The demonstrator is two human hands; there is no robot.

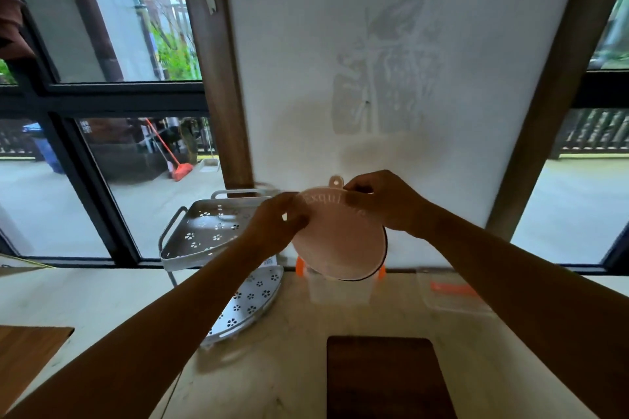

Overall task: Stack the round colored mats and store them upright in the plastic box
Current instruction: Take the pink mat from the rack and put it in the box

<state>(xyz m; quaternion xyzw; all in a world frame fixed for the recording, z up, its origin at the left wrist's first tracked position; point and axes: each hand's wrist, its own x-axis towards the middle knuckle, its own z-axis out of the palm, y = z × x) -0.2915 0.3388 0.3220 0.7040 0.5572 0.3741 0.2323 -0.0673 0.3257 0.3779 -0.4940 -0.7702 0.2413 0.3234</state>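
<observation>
Together we hold the stack of round mats (338,241) upright, pale pink in front with raised lettering, a black edge behind. Our left hand (272,226) and right hand (383,202) pinch its upper rim. Its lower edge sits in the clear plastic box (338,291) with orange clips.

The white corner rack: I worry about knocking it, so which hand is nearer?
Left. The left hand overlaps the rack; the right hand is across the mats.
</observation>
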